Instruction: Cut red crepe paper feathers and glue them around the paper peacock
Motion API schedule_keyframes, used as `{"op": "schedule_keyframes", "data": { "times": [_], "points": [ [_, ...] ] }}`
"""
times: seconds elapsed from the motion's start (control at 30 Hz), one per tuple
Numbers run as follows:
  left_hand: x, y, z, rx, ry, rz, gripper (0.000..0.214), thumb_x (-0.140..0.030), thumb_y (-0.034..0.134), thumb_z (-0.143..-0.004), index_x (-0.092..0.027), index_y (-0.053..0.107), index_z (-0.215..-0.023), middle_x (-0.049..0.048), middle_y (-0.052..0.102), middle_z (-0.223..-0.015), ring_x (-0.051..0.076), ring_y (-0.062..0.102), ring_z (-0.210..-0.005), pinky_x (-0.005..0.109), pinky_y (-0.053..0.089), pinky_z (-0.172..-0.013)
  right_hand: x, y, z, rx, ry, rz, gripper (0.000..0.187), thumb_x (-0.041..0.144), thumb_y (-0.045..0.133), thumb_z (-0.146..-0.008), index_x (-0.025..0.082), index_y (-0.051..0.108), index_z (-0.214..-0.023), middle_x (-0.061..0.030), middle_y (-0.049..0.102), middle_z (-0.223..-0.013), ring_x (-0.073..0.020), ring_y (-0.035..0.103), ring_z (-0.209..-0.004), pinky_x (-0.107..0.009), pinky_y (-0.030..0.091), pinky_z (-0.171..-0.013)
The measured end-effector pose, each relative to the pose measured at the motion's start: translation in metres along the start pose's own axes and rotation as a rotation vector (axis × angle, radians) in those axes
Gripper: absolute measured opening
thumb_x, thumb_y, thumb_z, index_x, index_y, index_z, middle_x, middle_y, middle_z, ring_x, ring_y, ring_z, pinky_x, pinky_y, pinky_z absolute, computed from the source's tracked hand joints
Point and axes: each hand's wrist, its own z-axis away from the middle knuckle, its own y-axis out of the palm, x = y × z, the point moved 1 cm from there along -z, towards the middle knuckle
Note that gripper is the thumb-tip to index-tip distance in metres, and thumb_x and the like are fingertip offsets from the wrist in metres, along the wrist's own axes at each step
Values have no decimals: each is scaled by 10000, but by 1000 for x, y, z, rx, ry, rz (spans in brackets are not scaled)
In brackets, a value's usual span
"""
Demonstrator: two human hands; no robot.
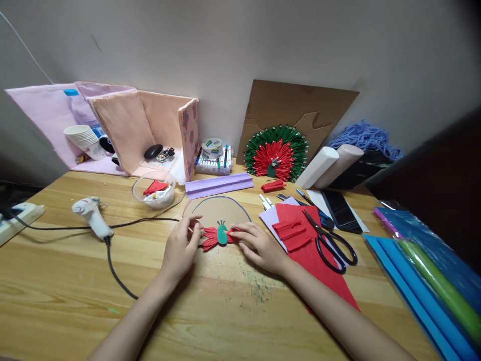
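A round cardboard disc [210, 208] with a blue line near its edge lies on the table between my hands. On its near side sits a green paper peacock body [223, 234] with a small dark crest. Red crepe-paper petals [211, 236] fan out to both sides of it. My left hand [183, 245] rests at the disc's left edge, fingers apart, its thumb and forefinger beside the left petals. The fingertips of my right hand [262, 246] are closed on a red petal at the right, partly hiding it.
Black-handled scissors [330, 245] lie on red crepe paper [319, 271] at the right. A glue gun [92, 215] with its cord is at the left, near a clear bowl [165, 200]. A finished red-and-green peacock [276, 150] leans on cardboard at the back. Folded purple paper [220, 185] lies behind the disc.
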Motion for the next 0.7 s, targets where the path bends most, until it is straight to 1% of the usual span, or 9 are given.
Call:
{"op": "schedule_keyframes", "data": {
  "times": [0.2,0.4,0.7],
  "points": [
    [0,1,0,12,-3,34,270,-352,401,-905,-201,530,-1088,24,601,-870,137,626,-750,257,492,-664,0,0,0,13,1,6,369,153,470,-870,223,539,-1225,-81,552,-1267,-207,478,-1152,-406,425,-973],
    [2,2,0,22,13,18,253,-328,406,-905,-198,535,-1081,20,605,-864,136,625,-747,267,481,-699,0,0,0,51,10,19,434,171,496,-850,239,498,-1278,-73,532,-1302,-225,462,-1172,-438,414,-984],
    [2,3,0,31,21,-17,241,-308,416,-903,-204,546,-1077,17,610,-872,139,610,-763,271,460,-714,-1,2,-1,54,-16,29,428,175,500,-843,232,508,-1267,-75,543,-1289,-230,458,-1173,-448,421,-978]
  ]
}}
